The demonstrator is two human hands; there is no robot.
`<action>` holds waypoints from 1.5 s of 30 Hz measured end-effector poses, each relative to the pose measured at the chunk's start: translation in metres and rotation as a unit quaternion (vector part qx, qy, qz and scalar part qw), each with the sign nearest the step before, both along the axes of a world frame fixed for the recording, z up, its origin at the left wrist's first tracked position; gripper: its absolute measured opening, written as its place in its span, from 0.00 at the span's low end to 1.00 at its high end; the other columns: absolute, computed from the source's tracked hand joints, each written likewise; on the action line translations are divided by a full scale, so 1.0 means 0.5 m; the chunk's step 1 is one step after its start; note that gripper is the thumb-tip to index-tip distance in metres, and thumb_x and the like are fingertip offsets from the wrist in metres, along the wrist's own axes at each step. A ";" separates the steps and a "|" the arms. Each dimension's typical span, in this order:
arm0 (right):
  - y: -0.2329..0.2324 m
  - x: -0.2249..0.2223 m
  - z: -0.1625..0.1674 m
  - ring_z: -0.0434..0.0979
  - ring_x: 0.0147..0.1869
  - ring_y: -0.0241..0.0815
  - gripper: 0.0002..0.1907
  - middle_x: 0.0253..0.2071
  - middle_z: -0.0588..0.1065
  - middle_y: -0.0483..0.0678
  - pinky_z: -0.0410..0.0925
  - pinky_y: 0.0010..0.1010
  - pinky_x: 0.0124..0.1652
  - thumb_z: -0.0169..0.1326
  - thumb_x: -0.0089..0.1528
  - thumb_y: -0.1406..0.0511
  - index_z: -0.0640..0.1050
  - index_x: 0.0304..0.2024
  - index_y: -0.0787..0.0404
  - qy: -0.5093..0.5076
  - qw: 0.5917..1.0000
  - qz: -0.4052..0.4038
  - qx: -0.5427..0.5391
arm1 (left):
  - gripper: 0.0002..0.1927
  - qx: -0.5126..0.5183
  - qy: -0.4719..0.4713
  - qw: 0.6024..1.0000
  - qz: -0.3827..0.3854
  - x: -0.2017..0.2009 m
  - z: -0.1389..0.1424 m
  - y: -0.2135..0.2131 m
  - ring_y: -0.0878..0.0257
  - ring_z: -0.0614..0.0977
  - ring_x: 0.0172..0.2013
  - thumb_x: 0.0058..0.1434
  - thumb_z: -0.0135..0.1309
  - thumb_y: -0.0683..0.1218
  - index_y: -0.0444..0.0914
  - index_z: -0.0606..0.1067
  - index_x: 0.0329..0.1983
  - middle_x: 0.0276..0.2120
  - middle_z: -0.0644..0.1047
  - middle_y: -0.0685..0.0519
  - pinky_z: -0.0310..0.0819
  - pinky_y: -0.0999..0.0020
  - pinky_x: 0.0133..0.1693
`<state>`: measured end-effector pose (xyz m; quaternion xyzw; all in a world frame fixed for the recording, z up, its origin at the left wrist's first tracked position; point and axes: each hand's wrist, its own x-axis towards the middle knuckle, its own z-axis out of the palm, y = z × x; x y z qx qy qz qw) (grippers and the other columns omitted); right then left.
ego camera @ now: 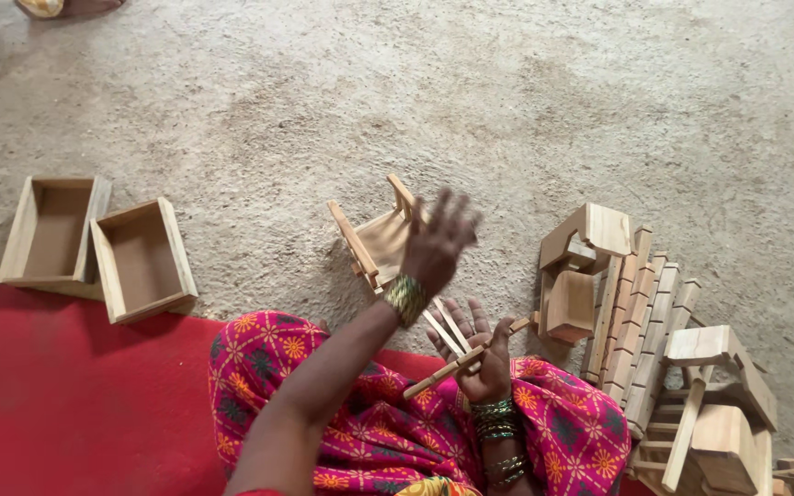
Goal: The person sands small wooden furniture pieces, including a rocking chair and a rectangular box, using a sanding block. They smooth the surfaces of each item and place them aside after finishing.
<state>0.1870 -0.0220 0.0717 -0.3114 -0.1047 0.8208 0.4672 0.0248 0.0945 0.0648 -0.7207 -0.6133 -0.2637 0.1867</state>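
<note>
The right hand (pixel 475 354) lies palm up over the lap, fingers loosely curled around a small bundle of thin wooden sticks (pixel 459 351); the sticks cross the palm at different angles, one long stick running from low left to upper right and two shorter ones slanting across it. The left hand (pixel 436 243) is raised above them with fingers spread and slack, gripping nothing; it is blurred, and it hangs in front of a small unfinished wooden chair frame (pixel 374 241) that stands tilted on the sandy floor (pixel 507 101) just beyond the knees. To handle this step well, I judge that the sticks should first be sorted in the open palm so that one lies free of the others, then pinched near its middle by the empty hand, since a grip at the tip would let so thin a piece swing or snap. The holding hand does best to keep a soft cradle, tight enough that the loose sticks do not slide off toward the red mat (pixel 66 395). The chair frame sits near enough to reach without leaning. To the right, a heap of finished miniature wooden chairs (pixel 654 331) is stacked close by, and two open wooden boxes (pixel 94 243) rest well apart on the left.
</note>
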 end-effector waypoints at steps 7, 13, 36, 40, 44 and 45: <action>-0.012 -0.010 0.018 0.61 0.74 0.61 0.48 0.73 0.59 0.60 0.61 0.57 0.65 0.30 0.61 0.34 0.53 0.74 0.54 -0.035 0.999 -0.001 -0.022 | 0.26 -0.411 -0.178 0.894 -0.020 -0.018 0.005 0.050 0.53 0.42 0.76 0.72 0.35 0.61 0.55 0.64 0.71 0.75 0.54 0.58 0.26 0.37 0.71; -0.011 -0.011 0.017 0.61 0.73 0.59 0.45 0.72 0.61 0.59 0.61 0.57 0.64 0.31 0.63 0.35 0.55 0.73 0.54 -0.034 0.999 0.006 -0.006 | 0.26 -0.473 -0.235 0.849 0.007 -0.079 0.024 0.087 0.54 0.41 0.78 0.72 0.32 0.61 0.56 0.65 0.71 0.77 0.53 0.62 0.31 0.37 0.71; -0.011 -0.012 0.019 0.66 0.70 0.57 0.40 0.70 0.65 0.58 0.64 0.56 0.64 0.33 0.64 0.38 0.59 0.70 0.54 -0.053 0.998 -0.001 -0.025 | 0.17 -0.162 0.118 0.979 0.045 -0.224 -0.037 0.047 0.50 0.63 0.71 0.68 0.50 0.42 0.45 0.74 0.59 0.69 0.68 0.48 0.44 0.32 0.70; -0.009 -0.006 0.000 0.69 0.67 0.57 0.39 0.68 0.66 0.59 0.69 0.54 0.60 0.37 0.65 0.41 0.58 0.71 0.55 -0.049 0.999 -0.005 -0.009 | 0.24 -0.352 -0.003 0.929 0.112 -0.265 -0.026 0.010 0.55 0.43 0.74 0.67 0.42 0.49 0.53 0.66 0.67 0.75 0.52 0.60 0.36 0.36 0.70; -0.005 0.008 -0.023 0.74 0.60 0.58 0.35 0.65 0.70 0.59 0.74 0.50 0.54 0.44 0.67 0.47 0.62 0.70 0.58 -0.112 0.993 0.034 -0.008 | 0.22 -0.505 -0.128 0.846 0.112 -0.255 -0.044 -0.046 0.53 0.40 0.77 0.73 0.36 0.55 0.50 0.65 0.68 0.77 0.49 0.58 0.38 0.42 0.71; -0.005 0.012 -0.028 0.74 0.60 0.57 0.34 0.63 0.70 0.59 0.75 0.50 0.52 0.46 0.67 0.49 0.63 0.70 0.59 -0.120 0.992 0.040 -0.025 | 0.22 -0.487 -0.137 0.856 0.109 -0.250 -0.050 -0.062 0.52 0.41 0.77 0.75 0.35 0.56 0.48 0.66 0.67 0.77 0.51 0.56 0.39 0.44 0.72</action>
